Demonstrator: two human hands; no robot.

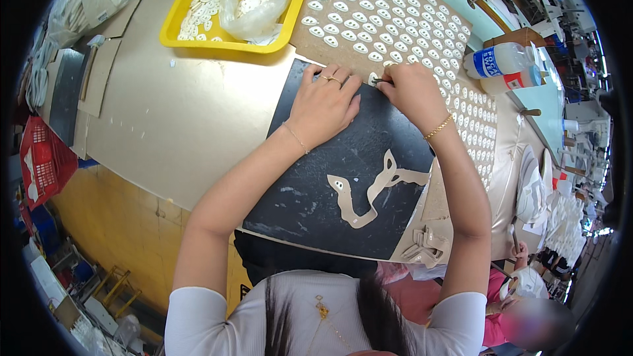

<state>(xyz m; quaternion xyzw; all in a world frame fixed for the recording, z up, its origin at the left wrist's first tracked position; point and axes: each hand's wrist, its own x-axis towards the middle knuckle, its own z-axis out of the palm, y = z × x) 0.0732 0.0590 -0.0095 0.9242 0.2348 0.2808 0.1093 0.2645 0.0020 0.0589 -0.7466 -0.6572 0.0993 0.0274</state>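
My left hand (326,102) lies palm down at the far edge of a black board (290,184), fingers bent forward and holding nothing that shows. Beside it, the fingers of my right hand (410,92) pinch a small dark thing (377,80), too small to name. This is right by a white oval piece (372,78) at the near corner of a brown sheet (343,56) covered with rows of similar ovals. On the black board, nearer to me, is a curved beige cut-out strip (345,206) with holes in it.
A yellow tray (169,20) at the back holds loose ovals and a plastic bag (232,10) of more. Plastic bottles (498,60) lie at the right. Beige scraps (425,247) sit by the near right edge. A co-worker in pink (496,290) is at the lower right.
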